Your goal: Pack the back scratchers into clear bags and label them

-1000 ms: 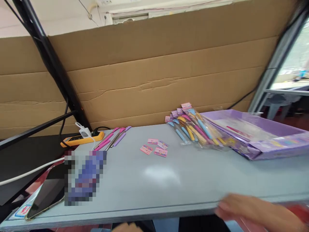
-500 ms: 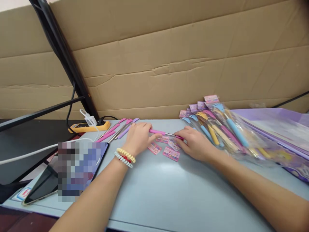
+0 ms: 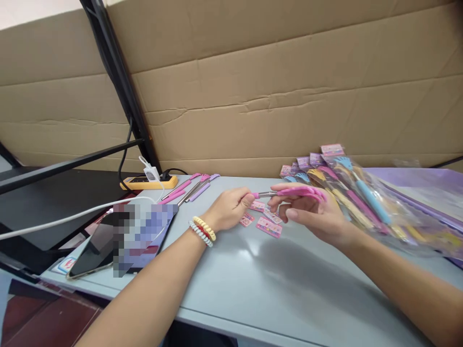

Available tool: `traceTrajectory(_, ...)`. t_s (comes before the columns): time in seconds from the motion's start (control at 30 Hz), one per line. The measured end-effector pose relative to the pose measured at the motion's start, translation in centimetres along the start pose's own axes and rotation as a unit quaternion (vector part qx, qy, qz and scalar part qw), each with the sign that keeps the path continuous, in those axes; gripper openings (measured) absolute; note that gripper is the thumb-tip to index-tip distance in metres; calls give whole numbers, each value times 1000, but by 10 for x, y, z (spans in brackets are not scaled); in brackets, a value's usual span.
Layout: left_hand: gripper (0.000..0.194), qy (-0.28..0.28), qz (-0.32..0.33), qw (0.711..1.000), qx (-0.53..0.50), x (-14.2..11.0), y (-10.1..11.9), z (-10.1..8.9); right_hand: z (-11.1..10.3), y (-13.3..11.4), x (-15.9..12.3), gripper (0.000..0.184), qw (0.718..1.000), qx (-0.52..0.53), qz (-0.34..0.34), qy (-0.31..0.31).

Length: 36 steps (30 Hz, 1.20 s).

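Note:
My left hand (image 3: 235,207) is closed around the pink handle of a back scratcher (image 3: 304,192), raised a little over the table. Its short metal rod points right and ends in a pink, hand-shaped head. Around that head is my right hand (image 3: 311,212), with loosely curved fingers apart and the thumb below; the head lies against the fingers without a visible tight grip. Under the hands lie several small pink printed cards (image 3: 269,226). Most of the handle is hidden in my left fist.
Several pink and purple back scratchers (image 3: 191,188) lie at the back left, near a yellow power strip (image 3: 150,182). A tablet (image 3: 92,246) and cable (image 3: 72,224) are at left. Bagged back scratchers (image 3: 361,193) are piled at right beside purple packaging (image 3: 430,176). Cardboard (image 3: 253,86) stands behind.
The back scratcher has been lifted off the table and its pink head now shows. My right hand has loosened from its pinch and turned palm-side toward the head. The view has shifted left.

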State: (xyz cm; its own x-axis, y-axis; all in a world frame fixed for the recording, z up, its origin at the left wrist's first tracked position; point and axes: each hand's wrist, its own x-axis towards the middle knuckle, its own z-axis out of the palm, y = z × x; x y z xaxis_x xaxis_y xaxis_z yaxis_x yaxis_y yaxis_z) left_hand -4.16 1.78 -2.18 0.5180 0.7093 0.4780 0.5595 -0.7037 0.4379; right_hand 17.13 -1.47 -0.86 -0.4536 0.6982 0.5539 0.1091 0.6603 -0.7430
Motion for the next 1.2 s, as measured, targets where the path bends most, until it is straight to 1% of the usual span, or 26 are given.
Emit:
traceTrajectory(0.07,47,-40,21,998,-48,-3,10,0,9,-3,-1,29,997,-82,-10,-6)
traceTrajectory(0.1,46,-59,39,996,-59,-4,15,0,13,-3,-2,26,990,-141,-26,-10)
traceTrajectory(0.13,45,-68,58,994,-62,-5,18,0,16,-1,-3,23,979,-197,-55,-11)
traceTrajectory(0.17,43,-64,77,993,-58,-5,21,1,17,1,-3,22,965,-245,-96,-10)
traceTrajectory(0.2,40,-45,92,994,-47,-5,22,1,18,2,-3,22,949,-280,-146,-4)
traceTrajectory(0.27,38,31,100,994,-7,-2,20,0,16,4,-2,23,912,-329,-242,29)
traceTrajectory(0.3,37,80,85,993,23,0,18,-1,14,3,-1,24,891,-354,-280,53)
traceTrajectory(0.33,36,129,52,989,57,2,14,-2,13,1,1,23,869,-380,-307,81)
traceTrajectory(0.37,35,170,3,981,97,4,10,-4,11,-2,3,21,847,-407,-325,108)
traceTrajectory(0.4,32,198,-54,969,139,5,5,-7,9,-6,5,16,828,-428,-337,129)
traceTrajectory(0.43,31,213,-114,953,183,6,-1,-10,7,-9,6,11,816,-442,-346,136)
traceTrajectory(0.47,31,216,-172,934,227,6,-7,-13,6,-12,7,8,812,-446,-353,132)
traceTrajectory(0.53,33,196,-274,893,298,4,-20,-19,3,-15,9,10,816,-441,-360,104)
traceTrajectory(0.6,37,164,-366,853,334,1,-30,-23,1,-14,8,12,817,-450,-353,72)
traceTrajectory(0.63,40,141,-403,839,338,-1,-34,-24,1,-12,7,11,815,-465,-339,60)
traceTrajectory(0.7,45,86,-452,826,326,-4,-40,-24,2,-7,4,12,815,-504,-285,33)
traceTrajectory(0.77,50,42,-474,824,309,-4,-43,-21,4,-3,1,13,821,-535,-199,-3)
traceTrajectory(0.8,53,30,-479,822,306,-4,-44,-19,6,-1,0,11,825,-544,-152,-20)
traceTrajectory(0.87,59,21,-485,818,308,-3,-46,-16,8,1,-1,7,831,-551,-61,-49)
traceTrajectory(0.93,63,15,-488,816,310,-2,-47,-14,9,1,-1,13,837,-543,11,-65)
traceTrajectory(0.97,65,10,-490,815,309,-1,-48,-14,8,1,-1,14,843,-532,34,-69)
traceTrajectory(1.0,66,4,-493,815,305,-1,-50,-14,8,1,0,13,852,-516,47,-71)
traceTrajectory(1.07,69,-7,-497,816,295,0,-52,-14,6,2,0,12,874,-479,43,-72)
traceTrajectory(1.13,70,-14,-494,822,284,1,-54,-15,6,4,1,14,890,-450,11,-75)
traceTrajectory(1.2,71,-7,-485,829,278,1,-54,-15,6,7,1,17,894,-440,-20,-84)
